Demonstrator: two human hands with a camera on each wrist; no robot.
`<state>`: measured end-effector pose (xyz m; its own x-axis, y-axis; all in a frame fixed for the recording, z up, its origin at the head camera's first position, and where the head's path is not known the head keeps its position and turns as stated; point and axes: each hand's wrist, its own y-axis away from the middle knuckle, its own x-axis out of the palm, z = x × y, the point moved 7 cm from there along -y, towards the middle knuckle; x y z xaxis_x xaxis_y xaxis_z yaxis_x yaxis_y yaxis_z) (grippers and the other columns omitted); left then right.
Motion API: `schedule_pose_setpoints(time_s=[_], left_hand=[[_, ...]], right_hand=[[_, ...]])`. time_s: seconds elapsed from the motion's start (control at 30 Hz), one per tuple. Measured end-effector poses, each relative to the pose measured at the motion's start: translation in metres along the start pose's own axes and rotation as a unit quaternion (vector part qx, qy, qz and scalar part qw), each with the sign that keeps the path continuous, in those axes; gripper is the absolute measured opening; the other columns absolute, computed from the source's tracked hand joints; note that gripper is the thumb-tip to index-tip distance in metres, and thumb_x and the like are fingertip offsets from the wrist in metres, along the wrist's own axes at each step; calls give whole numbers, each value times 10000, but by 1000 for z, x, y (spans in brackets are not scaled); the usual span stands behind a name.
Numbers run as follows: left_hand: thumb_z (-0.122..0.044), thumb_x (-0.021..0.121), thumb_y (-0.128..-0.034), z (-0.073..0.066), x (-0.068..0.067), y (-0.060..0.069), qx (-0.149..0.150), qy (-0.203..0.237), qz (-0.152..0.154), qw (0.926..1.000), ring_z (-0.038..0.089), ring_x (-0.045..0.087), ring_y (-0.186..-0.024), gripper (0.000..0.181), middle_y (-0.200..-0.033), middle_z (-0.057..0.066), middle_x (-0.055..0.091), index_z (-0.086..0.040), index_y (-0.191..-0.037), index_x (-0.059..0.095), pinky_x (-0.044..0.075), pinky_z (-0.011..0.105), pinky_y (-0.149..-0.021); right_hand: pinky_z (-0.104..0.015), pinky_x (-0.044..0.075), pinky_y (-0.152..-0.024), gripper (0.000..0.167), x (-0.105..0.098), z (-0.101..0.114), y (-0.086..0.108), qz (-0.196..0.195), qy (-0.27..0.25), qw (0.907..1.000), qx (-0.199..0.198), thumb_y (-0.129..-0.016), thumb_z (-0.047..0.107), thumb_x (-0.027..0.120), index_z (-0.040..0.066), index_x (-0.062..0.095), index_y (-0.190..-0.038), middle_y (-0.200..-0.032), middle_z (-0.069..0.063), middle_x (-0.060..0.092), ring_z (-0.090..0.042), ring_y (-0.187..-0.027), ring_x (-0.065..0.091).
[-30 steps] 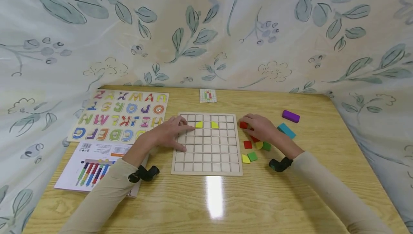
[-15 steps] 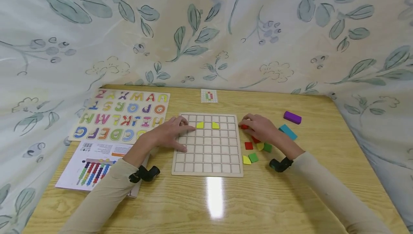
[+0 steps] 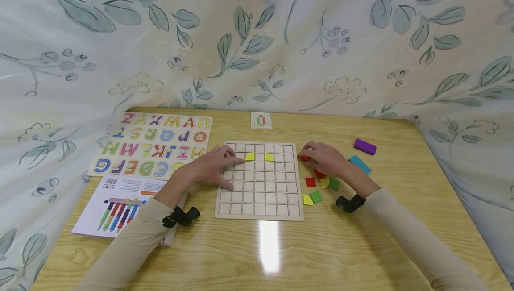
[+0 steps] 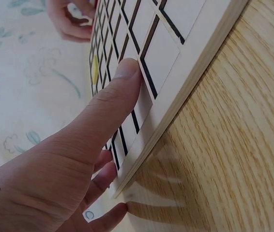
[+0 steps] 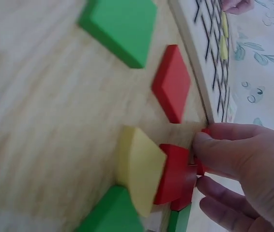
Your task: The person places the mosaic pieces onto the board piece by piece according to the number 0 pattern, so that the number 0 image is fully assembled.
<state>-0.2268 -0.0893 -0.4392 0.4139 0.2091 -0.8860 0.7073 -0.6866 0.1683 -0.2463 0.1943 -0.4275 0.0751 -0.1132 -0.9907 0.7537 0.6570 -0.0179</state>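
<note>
A wooden grid board (image 3: 259, 197) lies flat, with two yellow pieces (image 3: 250, 156) in its second row from the top. My left hand (image 3: 210, 166) rests on the board's left edge, thumb and fingers spread; in the left wrist view the thumb (image 4: 98, 111) lies on the grid. Just off the board's right edge, my right hand (image 3: 327, 159) pinches a red piece (image 3: 305, 158) between thumb and fingers. Below that hand lie a red square (image 3: 310, 182), green pieces (image 3: 316, 197) and yellow pieces (image 3: 308, 200). The right wrist view shows more red pieces (image 5: 172, 174) beside the fingers.
A small pattern card (image 3: 261, 120) lies beyond the board. Purple (image 3: 365, 147) and blue (image 3: 359, 164) blocks are at the right. An alphabet board (image 3: 140, 140) and a booklet (image 3: 96, 210) with an abacus picture lie at the left. A patterned cloth hangs behind.
The head view has shifted slightly. Both hands stay in nearly the same places, and the pieces on the board have not moved.
</note>
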Motion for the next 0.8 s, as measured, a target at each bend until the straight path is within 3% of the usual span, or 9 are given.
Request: schedule_pose_setpoints(time_s=[0.27,0.4,0.6,0.8], left_hand=[[-496,773,-771,0,0,-1,2,-37,-1,10000,246,409,-1175,768,-1347,77,430,-274,-1441,472,426,438,-962],[-490,770,-776,-1,-2,-1,66,-42,-24,10000,248,409,-1174,766,-1350,85,429,-262,-1443,472,425,442,-960],[-494,772,-772,0,0,-2,42,7,15,10000,249,404,-1187,770,-1358,83,421,-265,-1443,472,425,445,-967],[-511,759,-779,1,1,-1,-11,11,57,10000,251,398,-1206,761,-1361,69,416,-280,-1442,468,420,455,-978]], right_hand=[[-386,549,-783,240,-4,-4,-3,-67,-219,9992,-335,-859,86,714,65,710,-1098,-1035,-112,652,-251,-892,645],[-350,535,-747,249,-15,1,-10,-423,-470,9966,-520,-846,61,725,61,704,-1094,-1016,-99,640,-225,-871,616],[-332,524,-752,244,-27,47,-29,-828,-574,9860,-1326,-808,62,764,66,713,-1046,-996,-94,643,-221,-880,590],[-335,525,-810,227,-17,83,-60,-403,-451,9850,-1614,-829,109,760,108,724,-1053,-1025,-71,638,-214,-931,604]])
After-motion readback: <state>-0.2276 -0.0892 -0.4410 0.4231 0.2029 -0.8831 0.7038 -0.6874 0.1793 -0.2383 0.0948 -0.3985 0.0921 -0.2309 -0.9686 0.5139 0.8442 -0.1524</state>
